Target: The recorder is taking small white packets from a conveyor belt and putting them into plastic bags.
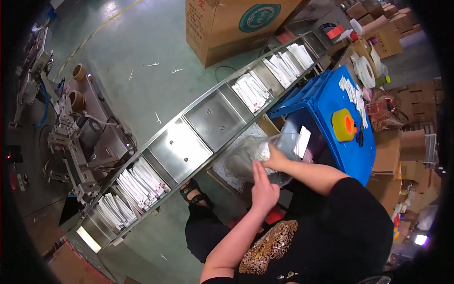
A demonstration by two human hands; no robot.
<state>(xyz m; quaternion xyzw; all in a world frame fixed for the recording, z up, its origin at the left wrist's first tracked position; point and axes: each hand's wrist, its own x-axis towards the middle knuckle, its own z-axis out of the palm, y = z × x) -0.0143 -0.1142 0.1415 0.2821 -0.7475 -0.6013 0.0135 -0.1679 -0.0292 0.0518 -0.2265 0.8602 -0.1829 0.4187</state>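
Note:
In front of my body, beside the metal conveyor [196,122], a clear plastic bag [240,160] hangs over a carton with crumpled clear plastic in it. My right hand [276,159] reaches to the bag's mouth, its fingers closed around some slim white packets [263,151]; the bag's film partly veils its fingertips. Just below, my left hand [265,190] touches the bag's near side with straight fingers pointing up. Similar white packets [142,185] stand in rows in several of the conveyor's compartments. Two wide steel compartments in the middle hold none.
To the right, a blue plastic table [335,147] bears a yellow tape roll [344,125] and loose white packets [353,97]. A large carton [222,40] stands beyond the conveyor. Machinery [71,137] is at the left. Small white scraps [158,118] lie on the green floor.

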